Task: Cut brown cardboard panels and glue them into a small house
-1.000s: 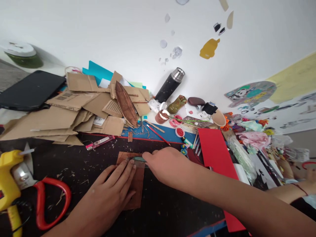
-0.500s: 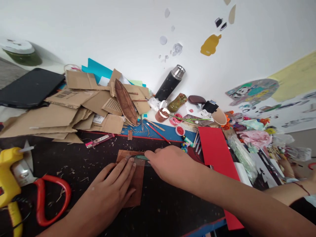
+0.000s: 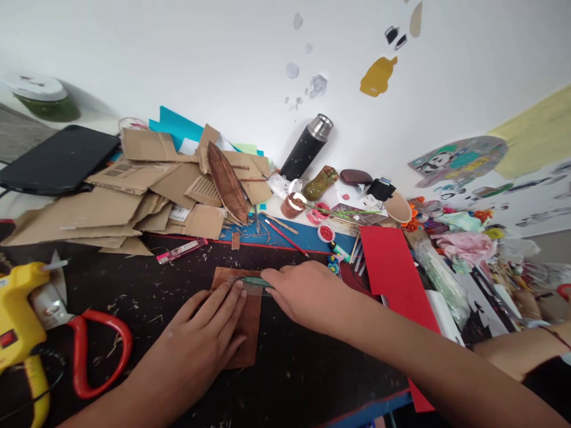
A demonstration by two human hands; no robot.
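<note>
A dark tabletop (image 3: 321, 368), edged in red and blue and sprinkled with pale shavings, carries a flat brown sheet (image 3: 248, 336). Well to the left of the sheet lie red-handled scissors (image 3: 80, 356), and farther left of it a yellow glue gun (image 3: 20, 315). Beyond the sheet and to its left are a slim pink case (image 3: 182, 251) and, farther off, a pile of cardboard (image 3: 102, 208). Just beyond the sheet sits a small brown scrap (image 3: 235, 241); beyond it and rightward, a red pencil (image 3: 288, 239). Red card (image 3: 395, 270) lies well to the sheet's right.
</note>
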